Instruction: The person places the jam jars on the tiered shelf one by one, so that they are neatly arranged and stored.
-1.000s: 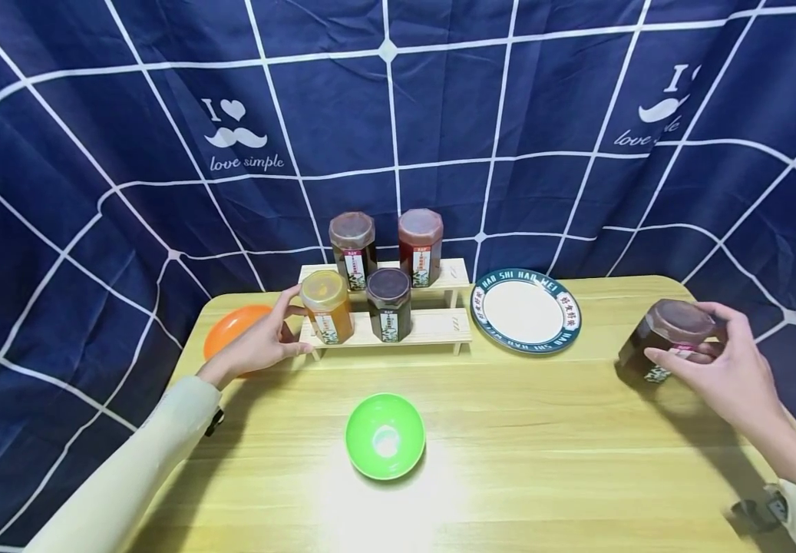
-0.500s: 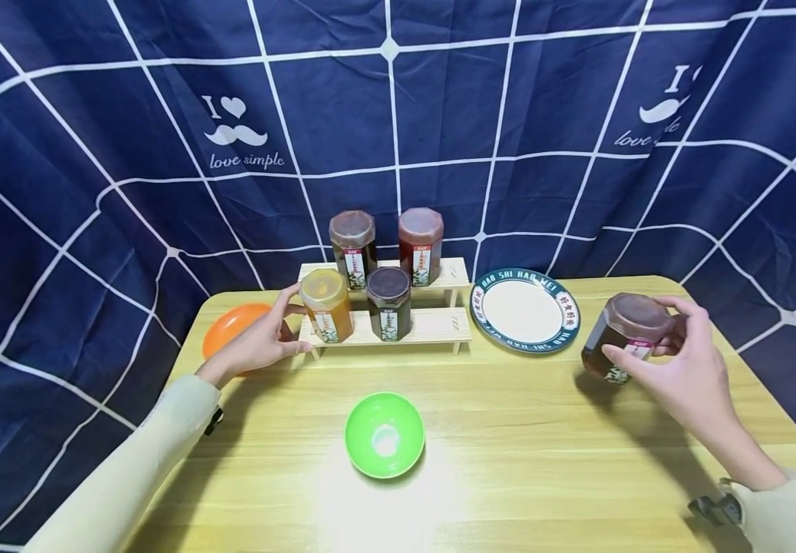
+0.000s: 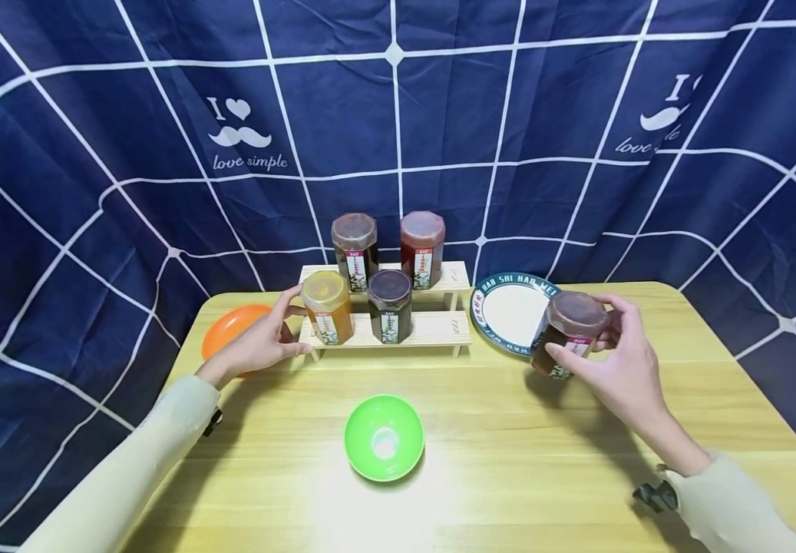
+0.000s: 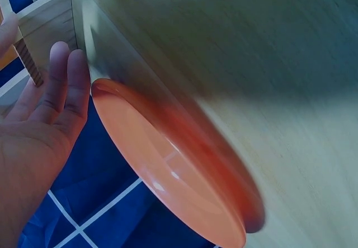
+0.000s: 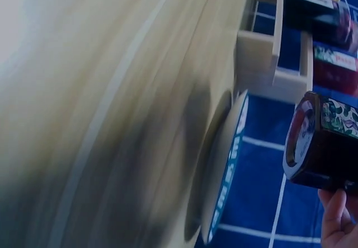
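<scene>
right hand: the right hand [image 3: 622,365] has its fingers curled round the lid end of a dark jar [image 3: 569,333] and is carrying it tilted, clear of the tabletop [image 3: 508,453]

what just changed: a second ago that jar was way over by the right edge of the tabletop, half a second ago it was partway in, and now it's right at the near rim of the plate [image 3: 501,311], overlapping it from where I'm standing. so it's been travelling left the whole time

wrist view of it: from the right wrist you see the jar [image 5: 321,141] held up in the air, its base facing the plate's edge [image 5: 224,169], fingertips [image 5: 335,217] just poking in below

left hand: the left hand [image 3: 259,342] hasn't budged at all, fingers relaxed and resting against the left end of the wooden rack [image 3: 425,329], thumb up by the orange-lidded jar [image 3: 327,306], not gripping anything that I can see

rack: four jars on it, two on the top step, two on the lower one, and the right part of the lower step is bare

my read: looks like the carried jar is heading for the rack, or maybe the plate, can't call it yet

other stuff: green bowl [image 3: 384,436] sits mid-tabletop toward the near edge, orange dish [image 3: 232,326] by the left edge just behind the left hand
</scene>
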A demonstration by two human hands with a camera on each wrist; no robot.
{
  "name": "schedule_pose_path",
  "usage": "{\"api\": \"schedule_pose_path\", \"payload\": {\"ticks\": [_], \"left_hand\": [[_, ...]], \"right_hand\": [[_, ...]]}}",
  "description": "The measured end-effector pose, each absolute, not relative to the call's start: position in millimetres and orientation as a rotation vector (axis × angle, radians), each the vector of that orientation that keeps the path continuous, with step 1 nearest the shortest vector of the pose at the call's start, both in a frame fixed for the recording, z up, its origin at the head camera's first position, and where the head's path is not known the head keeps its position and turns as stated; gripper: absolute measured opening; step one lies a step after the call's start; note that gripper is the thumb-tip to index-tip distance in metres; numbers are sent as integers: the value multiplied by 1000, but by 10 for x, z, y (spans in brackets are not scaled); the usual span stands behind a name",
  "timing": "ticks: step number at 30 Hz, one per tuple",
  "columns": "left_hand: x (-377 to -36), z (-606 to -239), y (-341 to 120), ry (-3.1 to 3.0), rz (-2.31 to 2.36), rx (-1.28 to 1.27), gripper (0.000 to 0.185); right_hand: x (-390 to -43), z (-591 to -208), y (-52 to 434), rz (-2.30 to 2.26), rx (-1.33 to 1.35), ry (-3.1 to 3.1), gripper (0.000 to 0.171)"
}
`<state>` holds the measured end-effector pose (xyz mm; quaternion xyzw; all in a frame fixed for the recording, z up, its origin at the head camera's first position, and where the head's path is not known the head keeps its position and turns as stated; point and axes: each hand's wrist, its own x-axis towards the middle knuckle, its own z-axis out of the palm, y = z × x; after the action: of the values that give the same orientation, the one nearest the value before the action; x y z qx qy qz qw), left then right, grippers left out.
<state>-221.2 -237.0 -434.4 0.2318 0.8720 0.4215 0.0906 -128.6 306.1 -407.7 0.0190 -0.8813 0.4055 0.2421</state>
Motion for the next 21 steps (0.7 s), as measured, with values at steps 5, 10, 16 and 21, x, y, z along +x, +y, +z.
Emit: {"api": "schedule_pose_path", "payload": {"ticks": [5,10,16,21], "left_hand": [[-2212,-4346,-2378,2593,1258,691,106],[-2215,-4350,-2377,2592,1263,689,106],[-2220,-4360,-2380,2596,1263,681,106],[-2213,-4373,-2382,2602,1261,702,106]], "right_hand": [[-1367,-4097,2857,1150,121,-2390,101],[-1466,-4120,2647,1189,169,-2384,100],[-1624,-4189,2410,1231,225,-2381,98],[-1721,-4234,2228,1246,237,-2391,98]]}}
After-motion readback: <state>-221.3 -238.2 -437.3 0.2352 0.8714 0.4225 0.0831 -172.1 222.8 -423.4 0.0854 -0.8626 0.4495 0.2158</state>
